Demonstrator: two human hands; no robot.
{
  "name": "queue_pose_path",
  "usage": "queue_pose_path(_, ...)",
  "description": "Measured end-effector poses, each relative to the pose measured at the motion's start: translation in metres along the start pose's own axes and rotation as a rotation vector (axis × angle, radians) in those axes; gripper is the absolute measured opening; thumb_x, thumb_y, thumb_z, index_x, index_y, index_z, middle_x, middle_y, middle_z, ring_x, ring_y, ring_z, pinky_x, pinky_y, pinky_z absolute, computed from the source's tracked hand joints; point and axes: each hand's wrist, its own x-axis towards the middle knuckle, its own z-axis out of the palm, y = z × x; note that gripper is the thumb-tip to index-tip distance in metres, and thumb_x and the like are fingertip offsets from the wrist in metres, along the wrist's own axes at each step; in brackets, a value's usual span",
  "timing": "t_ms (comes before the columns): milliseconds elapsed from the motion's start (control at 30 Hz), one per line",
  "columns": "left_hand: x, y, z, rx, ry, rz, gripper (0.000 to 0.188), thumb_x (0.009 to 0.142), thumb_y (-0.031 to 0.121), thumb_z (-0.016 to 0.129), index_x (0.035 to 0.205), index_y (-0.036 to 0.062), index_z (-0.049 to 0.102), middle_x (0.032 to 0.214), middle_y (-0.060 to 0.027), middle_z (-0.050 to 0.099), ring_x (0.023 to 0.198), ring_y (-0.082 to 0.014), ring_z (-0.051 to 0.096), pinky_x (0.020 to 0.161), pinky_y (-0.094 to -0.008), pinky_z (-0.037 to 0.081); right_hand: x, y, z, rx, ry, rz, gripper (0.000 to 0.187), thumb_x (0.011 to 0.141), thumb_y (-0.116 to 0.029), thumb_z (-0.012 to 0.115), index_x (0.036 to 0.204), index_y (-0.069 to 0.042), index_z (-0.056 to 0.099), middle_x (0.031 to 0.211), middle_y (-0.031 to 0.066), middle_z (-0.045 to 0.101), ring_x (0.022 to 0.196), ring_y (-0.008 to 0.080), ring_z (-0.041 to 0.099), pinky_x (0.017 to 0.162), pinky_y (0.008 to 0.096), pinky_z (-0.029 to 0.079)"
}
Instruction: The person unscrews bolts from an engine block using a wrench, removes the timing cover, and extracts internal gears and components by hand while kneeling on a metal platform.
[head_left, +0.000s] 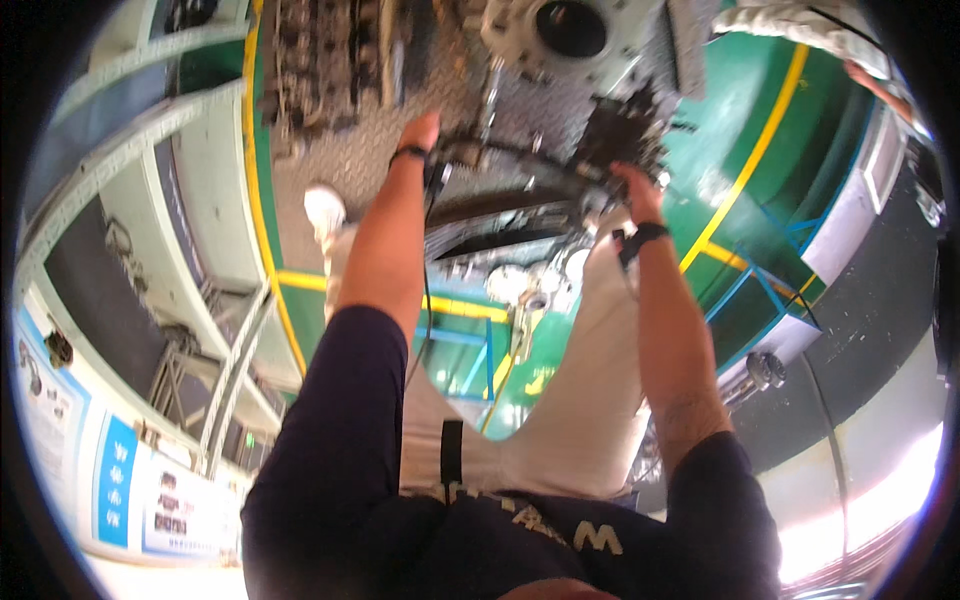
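Note:
A long dark metal shaft (530, 160) with thicker lumps along it lies crosswise in front of me. My left hand (421, 131), blurred and wearing a black wristband, is closed at its left end. My right hand (640, 192), with another black band at the wrist, grips around the right end. Fine finger positions are smeared by motion. Just beyond my right hand sits a black, jagged-edged machine part (622, 130). Nearer to me, below the shaft, runs a long dark beam-like part (500, 228).
A blocky engine part (318, 65) stands far left, and a grey metal casing (565, 38) with a round hole at the top. They rest on a patterned metal plate (345, 165). Green floor with yellow lines (750, 180) surrounds it. Another person's arm (880, 90) shows top right. Shelving (150, 170) lines the left.

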Motion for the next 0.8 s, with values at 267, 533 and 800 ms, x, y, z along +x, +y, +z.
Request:
queue_pose_path(267, -0.025, -0.001, -0.022, -0.422, 0.039, -0.432, 0.053, 0.101, 0.044, 0.047, 0.115, -0.0017, 0.069, 0.122, -0.0264, 0.068, 0.111, -0.0361, 0.066, 0.094, -0.0476, 0.048, -0.029, -0.053, 0.038, 0.009, 0.189, 0.235, 0.049, 0.067, -0.017, 0.089, 0.111, 0.0, 0.074, 0.111, 0.0055, 0.074, 0.098, 0.0199, 0.067, 0.093, 0.034, 0.051)
queue_pose_path(533, -0.037, 0.014, -0.026, -0.224, 0.056, -0.295, 0.043, 0.106, 0.035, 0.036, 0.13, 0.0122, 0.063, 0.132, -0.027, 0.063, 0.121, -0.0481, 0.06, 0.097, -0.0579, 0.049, -0.026, -0.03, 0.031, 0.051, 0.222, 0.178, 0.04, 0.068, -0.016, 0.088, 0.102, 0.001, 0.075, 0.104, 0.0045, 0.073, 0.095, 0.018, 0.064, 0.09, 0.0329, 0.05)
queue_pose_path(800, -0.035, 0.051, -0.03, -0.58, -0.083, -0.6, 0.043, 0.104, 0.035, 0.045, 0.131, 0.0049, 0.061, 0.136, -0.0308, 0.059, 0.122, -0.0464, 0.059, 0.094, -0.0543, 0.05, -0.006, -0.034, 0.025, 0.023, 0.269, 0.289, 0.053, 0.063, -0.026, 0.092, 0.108, -0.005, 0.073, 0.099, 0.0037, 0.071, 0.088, 0.0193, 0.065, 0.077, 0.0383, 0.051)
